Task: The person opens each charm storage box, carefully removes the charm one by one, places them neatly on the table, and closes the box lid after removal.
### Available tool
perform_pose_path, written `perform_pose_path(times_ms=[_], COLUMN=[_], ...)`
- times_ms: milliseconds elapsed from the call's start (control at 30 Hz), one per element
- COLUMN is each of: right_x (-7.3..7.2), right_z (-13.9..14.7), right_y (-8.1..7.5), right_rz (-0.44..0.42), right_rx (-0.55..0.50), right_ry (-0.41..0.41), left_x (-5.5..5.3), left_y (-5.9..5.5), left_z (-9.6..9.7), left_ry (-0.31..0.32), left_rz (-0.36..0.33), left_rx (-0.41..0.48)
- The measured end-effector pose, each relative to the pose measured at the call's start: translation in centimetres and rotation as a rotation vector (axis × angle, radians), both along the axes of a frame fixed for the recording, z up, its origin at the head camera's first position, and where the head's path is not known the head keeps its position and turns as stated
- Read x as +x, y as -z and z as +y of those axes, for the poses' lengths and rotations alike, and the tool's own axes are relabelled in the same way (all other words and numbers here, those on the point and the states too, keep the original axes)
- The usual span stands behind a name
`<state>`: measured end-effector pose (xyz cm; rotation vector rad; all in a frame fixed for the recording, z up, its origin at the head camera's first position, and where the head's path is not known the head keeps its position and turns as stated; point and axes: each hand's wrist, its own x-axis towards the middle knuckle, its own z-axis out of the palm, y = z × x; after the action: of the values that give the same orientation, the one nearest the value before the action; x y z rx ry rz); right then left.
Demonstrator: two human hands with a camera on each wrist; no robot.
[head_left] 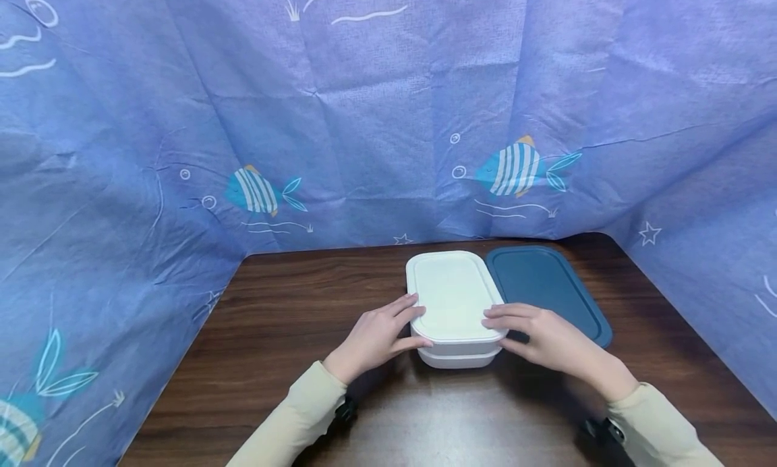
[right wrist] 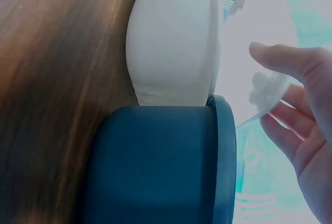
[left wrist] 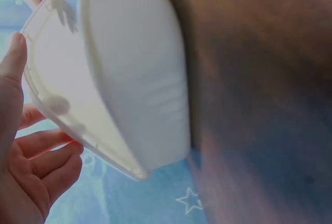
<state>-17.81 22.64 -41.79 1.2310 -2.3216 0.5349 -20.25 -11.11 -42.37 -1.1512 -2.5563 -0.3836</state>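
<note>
1. Your left hand (head_left: 379, 332) grips the white lid (head_left: 455, 295) by its left side, thumb at the near corner and fingers along the long edge; your right hand (head_left: 543, 332) grips the right side in much the same way.

2. The relation to mind, I judge, is the lid's slant over the white box (left wrist: 140, 73): the wrist views show a wedge-shaped gap between the lid's underside and the box's rim, wide at your end and narrowing away from you. The head view alone hardly shows this; whether the far edge touches the rim, you cannot tell for sure.

3. The lid's long axis runs away from you, toward the fish-print curtain (head_left: 388, 116). Both your hands sit on its nearer half, so most of its length reaches beyond your fingers.

4. The lid lies between your palms, and neither hand is nearer, as each touches it. The white box is directly below your grip, on the dark wood tabletop (head_left: 291, 305), roughly lined up under the lid.

5. The dark blue lidded box (right wrist: 150, 167) stands just beside the white one, on your right. Your right hand is much the nearer to it, reaching in past its near corner.
</note>
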Motion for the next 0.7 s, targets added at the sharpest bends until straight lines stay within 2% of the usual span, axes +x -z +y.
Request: perform_pose_path(times_ms=[133,367,500,700], right_x=[-0.8,-2.4,-3.1,-3.4], right_z=[0.0,-0.6,-0.9,-1.3], right_y=[-0.2,-0.5,-0.5,-0.4], right_rz=[0.016,-0.009,-0.002,0.007], right_rx=[-0.036,-0.06,-0.095,-0.129], right_ry=[0.014,0.133,0.173,0.22], left_x=[-0.3,-1.1,-1.3,-1.4], left_y=[-1.0,-2.1,-2.4,-2.7], left_z=[0.0,0.1,0.1,0.0], left_ry=[0.003,0.005,0.004,0.0], left_rz=[0.013,0.054,0.042,0.008], left_rx=[0.047,0.106,0.124,0.147])
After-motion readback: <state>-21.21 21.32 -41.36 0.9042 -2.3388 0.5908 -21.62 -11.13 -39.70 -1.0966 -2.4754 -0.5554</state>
